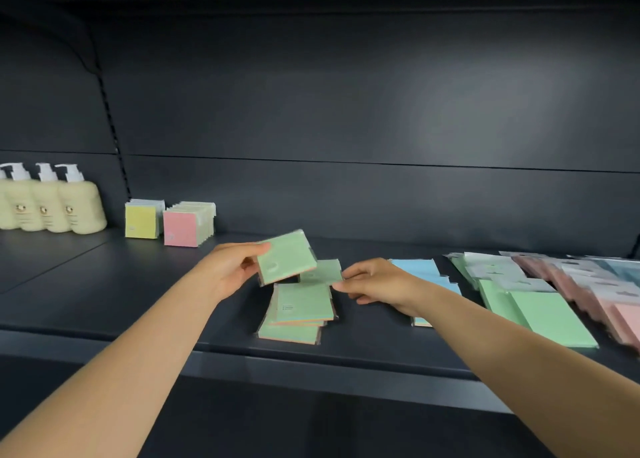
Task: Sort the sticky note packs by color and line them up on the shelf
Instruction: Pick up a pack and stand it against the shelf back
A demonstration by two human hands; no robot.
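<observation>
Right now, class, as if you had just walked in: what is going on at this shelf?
A person is sorting sticky note packs on a dark shelf. The left hand holds a green pack lifted above a loose green pile, while the right hand pinches another green pack. A yellow row and a pink row already stand at the back left, beside pump bottles. Blue, green and pink packs lie unsorted to the right.

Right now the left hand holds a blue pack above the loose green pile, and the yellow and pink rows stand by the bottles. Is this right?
Not quite. In the head view, the pack that the left hand holds is green, not blue. It is above the loose green pile, and the yellow row and pink row stand by the bottles.
</observation>
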